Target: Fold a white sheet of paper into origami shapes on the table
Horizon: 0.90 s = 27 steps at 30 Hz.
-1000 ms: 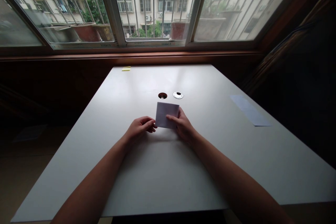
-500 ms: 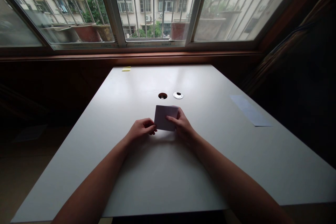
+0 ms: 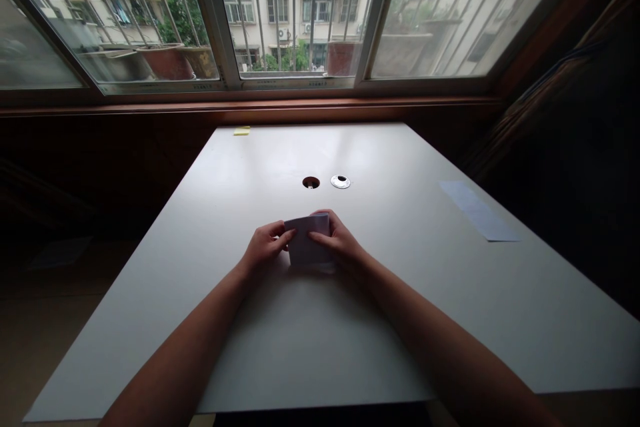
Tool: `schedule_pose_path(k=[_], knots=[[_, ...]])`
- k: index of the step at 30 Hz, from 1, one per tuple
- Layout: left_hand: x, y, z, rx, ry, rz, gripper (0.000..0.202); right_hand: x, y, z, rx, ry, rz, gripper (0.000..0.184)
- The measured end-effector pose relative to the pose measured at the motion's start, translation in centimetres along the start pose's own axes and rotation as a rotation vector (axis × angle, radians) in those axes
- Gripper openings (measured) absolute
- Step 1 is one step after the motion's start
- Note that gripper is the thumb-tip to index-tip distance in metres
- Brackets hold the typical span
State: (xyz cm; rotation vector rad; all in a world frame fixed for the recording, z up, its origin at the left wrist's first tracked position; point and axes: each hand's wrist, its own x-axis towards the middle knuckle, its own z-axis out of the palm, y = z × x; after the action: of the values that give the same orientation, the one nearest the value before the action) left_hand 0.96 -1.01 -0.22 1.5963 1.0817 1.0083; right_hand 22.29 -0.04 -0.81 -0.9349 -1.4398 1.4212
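Note:
Between both hands, over the middle of the white table [image 3: 320, 333], is a folded piece of paper [image 3: 307, 250], pale and roughly square. My left hand [image 3: 267, 243] pinches its left edge, thumb on the near face. On the right side my right hand [image 3: 343, 237] grips it, the thumb lying across the near face and the fingers behind. The paper stands nearly upright, its lower edge close to the tabletop; whether it touches is unclear. The fingers behind the paper are mostly hidden.
Beyond the hands are a round cable hole [image 3: 311, 183] and its loose ring cover [image 3: 341, 181]. A flat sheet of paper [image 3: 480, 210] lies near the right edge. A yellow sticky note [image 3: 242, 131] sits at the far left corner, below a barred window [image 3: 300, 20].
The folded paper has moved down and slightly left, its top tilting. My left hand has come from the lower left corner to a grip higher on the left edge.

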Motion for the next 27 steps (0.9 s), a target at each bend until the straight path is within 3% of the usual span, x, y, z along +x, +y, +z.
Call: schedule_pose_path(k=[15,27], knots=[[0.0,0.3,0.1,-0.191,-0.067,-0.116,0.034,-0.2,-1.2,0.0,0.233,0.044,0.11,0.031],[0.1,0.0,0.3,-0.176,-0.071,-0.135,0.04,-0.2,-1.3,0.1,0.219,0.043,0.116,0.034]])
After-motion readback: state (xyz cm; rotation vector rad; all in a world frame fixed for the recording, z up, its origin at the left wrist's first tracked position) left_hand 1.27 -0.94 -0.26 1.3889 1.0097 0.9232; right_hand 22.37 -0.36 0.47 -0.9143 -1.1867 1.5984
